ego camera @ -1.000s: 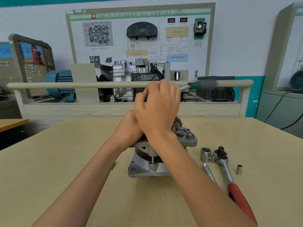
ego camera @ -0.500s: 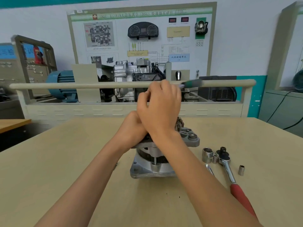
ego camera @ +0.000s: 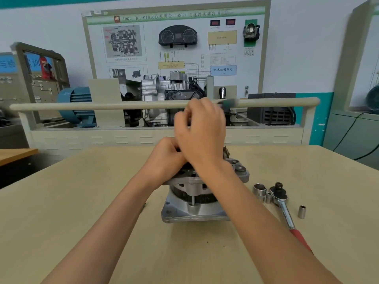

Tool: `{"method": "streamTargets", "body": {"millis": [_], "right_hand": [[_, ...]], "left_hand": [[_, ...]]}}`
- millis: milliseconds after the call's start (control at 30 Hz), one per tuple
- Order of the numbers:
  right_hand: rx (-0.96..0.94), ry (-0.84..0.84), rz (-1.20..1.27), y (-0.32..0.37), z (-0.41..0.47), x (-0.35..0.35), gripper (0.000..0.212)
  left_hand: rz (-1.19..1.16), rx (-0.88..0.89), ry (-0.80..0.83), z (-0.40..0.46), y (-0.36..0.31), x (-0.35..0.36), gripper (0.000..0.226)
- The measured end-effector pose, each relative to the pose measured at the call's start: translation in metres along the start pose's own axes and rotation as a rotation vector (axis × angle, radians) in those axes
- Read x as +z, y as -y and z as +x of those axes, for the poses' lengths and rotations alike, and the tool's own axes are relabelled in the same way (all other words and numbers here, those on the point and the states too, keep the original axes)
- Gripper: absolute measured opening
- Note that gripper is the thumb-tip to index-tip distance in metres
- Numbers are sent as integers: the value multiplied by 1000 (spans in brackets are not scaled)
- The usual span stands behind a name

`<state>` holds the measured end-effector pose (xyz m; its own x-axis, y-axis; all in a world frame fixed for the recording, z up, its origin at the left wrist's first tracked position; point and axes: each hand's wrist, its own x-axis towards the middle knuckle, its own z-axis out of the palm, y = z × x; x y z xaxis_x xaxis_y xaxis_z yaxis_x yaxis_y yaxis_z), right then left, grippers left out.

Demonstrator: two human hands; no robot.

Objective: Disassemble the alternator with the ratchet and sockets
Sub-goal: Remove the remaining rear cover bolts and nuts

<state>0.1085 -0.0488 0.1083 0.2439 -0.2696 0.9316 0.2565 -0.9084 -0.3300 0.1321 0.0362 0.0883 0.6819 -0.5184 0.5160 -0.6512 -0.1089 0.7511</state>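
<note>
Head view: the alternator (ego camera: pixel 196 201) stands upright mid-tabletop (ego camera: pixel 82 201). The left hand (ego camera: pixel 166 158) grips its top; the right hand (ego camera: pixel 202 136), blurred, curls around a green-handled tool (ego camera: pixel 227 103) above it. Right of it lie the ratchet (ego camera: pixel 284 206) and three sockets (ego camera: pixel 259 191).

One head-worn camera looked forward and slightly down from close above the table (ego camera: pixel 82 201), toward twelve o'clock, where a training board (ego camera: pixel 176 48) stood.
</note>
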Motion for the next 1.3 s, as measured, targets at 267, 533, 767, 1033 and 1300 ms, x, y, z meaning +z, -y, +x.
{"method": "streamTargets", "body": {"millis": [267, 533, 767, 1033, 1300], "right_hand": [[431, 158, 847, 0, 27, -13, 49], [-4, -26, -22, 4, -1, -1, 27], [431, 164, 838, 1, 27, -14, 50], [106, 27, 314, 6, 3, -4, 31], [352, 137, 705, 5, 24, -13, 48]], "left_hand": [[-90, 25, 142, 0, -1, 0, 19], [-15, -8, -30, 1, 3, 1, 29], [-64, 45, 107, 0, -2, 2, 21], [-14, 20, -17, 0, 1, 4, 30], [-25, 27, 85, -2, -5, 4, 23]]}}
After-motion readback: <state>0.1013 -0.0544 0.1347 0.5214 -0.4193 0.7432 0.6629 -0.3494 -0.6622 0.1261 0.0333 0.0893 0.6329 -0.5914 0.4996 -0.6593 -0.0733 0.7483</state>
